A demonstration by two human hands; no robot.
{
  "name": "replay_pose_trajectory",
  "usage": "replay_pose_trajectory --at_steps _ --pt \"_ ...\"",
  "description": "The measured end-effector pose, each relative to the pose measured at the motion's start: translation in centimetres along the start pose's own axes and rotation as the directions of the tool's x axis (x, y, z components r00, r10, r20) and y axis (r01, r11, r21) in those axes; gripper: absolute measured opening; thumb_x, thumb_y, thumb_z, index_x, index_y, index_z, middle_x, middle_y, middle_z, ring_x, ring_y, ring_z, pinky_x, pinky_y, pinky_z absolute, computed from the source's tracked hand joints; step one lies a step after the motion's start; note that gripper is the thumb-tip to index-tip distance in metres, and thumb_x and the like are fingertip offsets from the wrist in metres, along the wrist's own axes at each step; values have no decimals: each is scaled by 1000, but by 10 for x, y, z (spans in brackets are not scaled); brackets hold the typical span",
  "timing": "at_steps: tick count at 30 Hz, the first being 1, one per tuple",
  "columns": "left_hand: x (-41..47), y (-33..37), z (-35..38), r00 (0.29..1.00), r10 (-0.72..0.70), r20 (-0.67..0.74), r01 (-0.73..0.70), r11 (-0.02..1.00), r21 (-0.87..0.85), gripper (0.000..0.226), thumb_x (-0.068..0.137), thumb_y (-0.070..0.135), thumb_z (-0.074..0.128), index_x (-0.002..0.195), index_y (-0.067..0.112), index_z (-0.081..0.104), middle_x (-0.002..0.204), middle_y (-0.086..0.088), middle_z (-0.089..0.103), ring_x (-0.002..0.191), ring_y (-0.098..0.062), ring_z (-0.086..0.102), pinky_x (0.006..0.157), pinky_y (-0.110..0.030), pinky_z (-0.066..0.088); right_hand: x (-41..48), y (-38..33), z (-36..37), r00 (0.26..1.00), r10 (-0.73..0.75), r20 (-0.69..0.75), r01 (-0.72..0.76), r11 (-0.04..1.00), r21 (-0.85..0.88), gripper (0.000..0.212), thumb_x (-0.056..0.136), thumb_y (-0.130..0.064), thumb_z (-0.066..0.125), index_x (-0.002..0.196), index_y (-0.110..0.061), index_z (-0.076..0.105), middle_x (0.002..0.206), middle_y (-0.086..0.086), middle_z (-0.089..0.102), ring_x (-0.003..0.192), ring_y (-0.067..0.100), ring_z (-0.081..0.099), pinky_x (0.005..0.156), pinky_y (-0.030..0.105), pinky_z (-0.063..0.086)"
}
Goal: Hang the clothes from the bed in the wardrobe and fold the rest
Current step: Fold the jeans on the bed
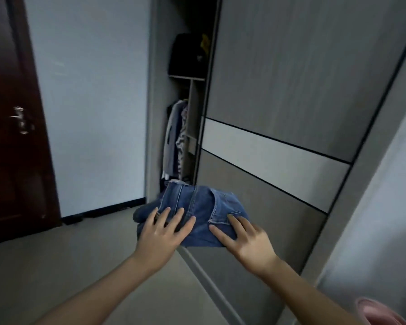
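Pink object (pixel 382 311) cropped by corner; door handle (pixel 19 120) blurred.

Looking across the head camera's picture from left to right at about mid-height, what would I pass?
dark wooden door → pale wall → hanging clothes inside the open wardrobe → grey sliding door
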State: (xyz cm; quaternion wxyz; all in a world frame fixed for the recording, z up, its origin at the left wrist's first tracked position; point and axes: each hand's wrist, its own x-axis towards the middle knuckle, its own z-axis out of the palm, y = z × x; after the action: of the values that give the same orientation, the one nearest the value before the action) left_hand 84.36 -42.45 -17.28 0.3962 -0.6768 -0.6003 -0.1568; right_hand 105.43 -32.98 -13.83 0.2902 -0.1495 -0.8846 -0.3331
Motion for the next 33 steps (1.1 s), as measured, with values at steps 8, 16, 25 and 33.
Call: replay_pose_trajectory --at_steps 8,16,25,33 --pt "-21 -174 65 980 -141 143 129 987 91 43 74 10 41 96 20 76 92 -12 73 71 -29 70 67 -46 55 168 -48 112 980 -166 113 158 984 76 58 46 -27 87 102 -32 74 76 8 69 56 20 63 38 20 40" --pt "14 -264 178 996 -89 21 87 991 97 70 100 12 8 93 19 77 88 -11 73 68 -28 70 64 -45 56 254 -22 225 968 -207 141 196 977 88 59 48 -37 88 104 -37 71 72 3 68 55 17 63 36 17 35" --pt "118 -319 277 966 -229 117 214 968 129 48 44 10 76 91 20 77 85 -9 74 63 -25 69 59 -39 57 339 78 360 939 -330 100 328 944 32 64 43 -41 90 105 -36 72 73 4 70 50 16 62 35 18 43" --pt "163 -393 353 899 -351 262 362 932 8 100 33 28 91 126 15 58 95 -1 72 63 -14 67 58 -21 53 443 128 455 891 -454 13 454 891 -18 66 41 -34 92 104 -34 72 69 6 69 48 17 60 34 17 40"
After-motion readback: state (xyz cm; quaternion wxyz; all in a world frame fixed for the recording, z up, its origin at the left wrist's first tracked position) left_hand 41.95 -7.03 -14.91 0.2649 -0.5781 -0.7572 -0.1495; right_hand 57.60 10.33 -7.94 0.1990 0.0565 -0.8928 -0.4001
